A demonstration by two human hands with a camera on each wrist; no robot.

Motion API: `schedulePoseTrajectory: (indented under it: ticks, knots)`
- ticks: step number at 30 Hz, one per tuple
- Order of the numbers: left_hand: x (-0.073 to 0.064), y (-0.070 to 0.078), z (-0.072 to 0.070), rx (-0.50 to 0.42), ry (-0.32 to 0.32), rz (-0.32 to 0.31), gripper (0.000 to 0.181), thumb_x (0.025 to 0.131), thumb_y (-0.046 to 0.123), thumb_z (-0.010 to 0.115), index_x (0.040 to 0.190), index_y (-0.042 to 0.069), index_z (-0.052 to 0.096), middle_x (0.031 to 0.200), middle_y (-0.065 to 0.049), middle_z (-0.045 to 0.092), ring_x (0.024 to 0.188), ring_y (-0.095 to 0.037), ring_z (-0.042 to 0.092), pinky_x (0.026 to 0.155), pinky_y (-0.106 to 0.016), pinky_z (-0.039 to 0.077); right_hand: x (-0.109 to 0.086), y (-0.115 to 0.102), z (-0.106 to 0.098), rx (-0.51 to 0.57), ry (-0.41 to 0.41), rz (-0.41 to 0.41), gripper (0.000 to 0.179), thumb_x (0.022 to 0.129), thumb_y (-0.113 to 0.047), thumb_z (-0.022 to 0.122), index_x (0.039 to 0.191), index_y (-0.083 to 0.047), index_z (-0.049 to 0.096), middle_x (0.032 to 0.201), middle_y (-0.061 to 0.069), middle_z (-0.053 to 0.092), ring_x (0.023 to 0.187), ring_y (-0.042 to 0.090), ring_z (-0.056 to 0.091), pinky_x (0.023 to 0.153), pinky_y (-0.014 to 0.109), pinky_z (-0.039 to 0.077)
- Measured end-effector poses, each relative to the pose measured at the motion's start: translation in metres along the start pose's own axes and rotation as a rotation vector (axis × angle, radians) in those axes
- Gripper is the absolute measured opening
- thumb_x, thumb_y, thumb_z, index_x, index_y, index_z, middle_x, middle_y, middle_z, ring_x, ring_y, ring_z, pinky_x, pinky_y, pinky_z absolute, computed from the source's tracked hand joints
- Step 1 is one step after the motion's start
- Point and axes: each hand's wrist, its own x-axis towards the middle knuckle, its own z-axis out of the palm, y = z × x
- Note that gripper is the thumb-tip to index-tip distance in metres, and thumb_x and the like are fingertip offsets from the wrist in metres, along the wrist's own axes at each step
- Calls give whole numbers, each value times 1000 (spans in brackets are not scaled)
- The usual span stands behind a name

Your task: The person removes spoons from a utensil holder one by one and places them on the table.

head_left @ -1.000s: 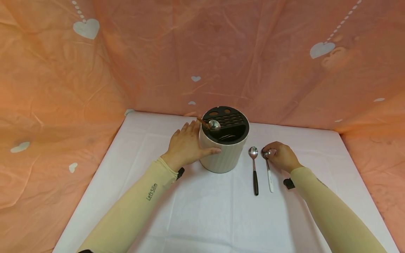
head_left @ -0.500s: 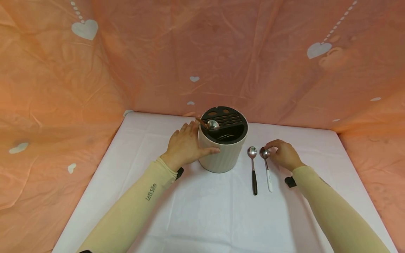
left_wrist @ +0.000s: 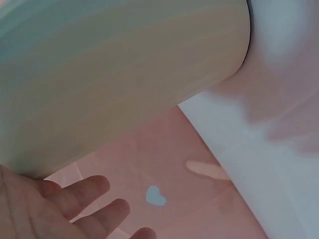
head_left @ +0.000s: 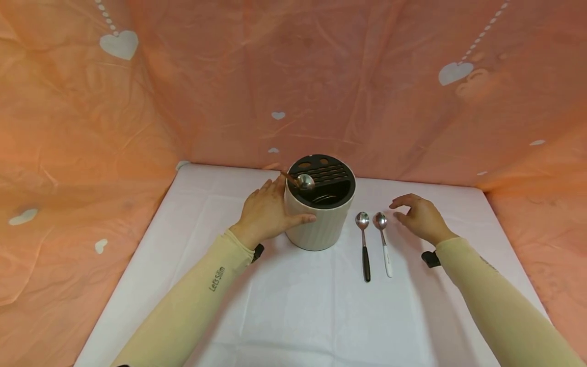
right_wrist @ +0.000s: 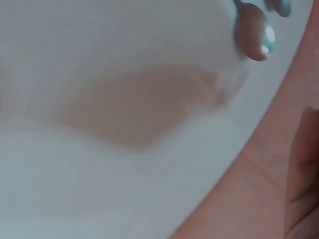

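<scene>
A pale ribbed utensil holder (head_left: 316,229) with a black slotted lid (head_left: 323,176) stands toward the back of the table. My left hand (head_left: 263,211) rests against its left side, fingers extended and thumb across the front. On the lid lies a spoon with a brown handle (head_left: 305,182); part of its handle is over the rim. To the right of the holder, a black-handled spoon (head_left: 366,262) and a white-handled spoon (head_left: 387,260) lie side by side, bowls away from me. My right hand (head_left: 422,216) hovers right of the white-handled spoon, holding nothing, thumb and fingers apart.
A white cloth (head_left: 289,316) covers the table. Orange-pink curtains (head_left: 321,76) with white hearts hang along the back and both sides, close to the table edges.
My right hand has let go of the white-handled spoon's bowl and moved off to the right. The left hand stays on the holder. The head view has shifted slightly.
</scene>
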Motion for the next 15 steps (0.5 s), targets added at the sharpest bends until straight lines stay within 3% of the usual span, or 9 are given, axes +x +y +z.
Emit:
schedulePoseTrajectory:
  ticks: [6,11,15]
  knots:
    - [0,0,0,-7,8,10,124,55,93,39,145,9,23,132,-8,47,112,-24,48,81,-41,45,-3,-9,-15,-36,47,-68,18,82,-11,67,100,-13,69,114,2,58,68,15,50,60,33,42]
    - [-1,-1,-1,-15,-32,11,124,56,92,39,149,15,10,144,-3,35,123,-30,42,86,-44,43,-5,-21,-25,-42,57,-103,18,83,-12,68,100,-16,69,115,-1,58,68,13,49,59,31,42]
    - [-1,0,-2,-29,-41,10,124,57,92,40,149,17,5,143,-3,36,125,-30,40,85,-44,44,-6,-33,-33,-54,73,-156,19,82,-12,68,101,-15,69,114,-1,58,67,11,49,58,30,42]
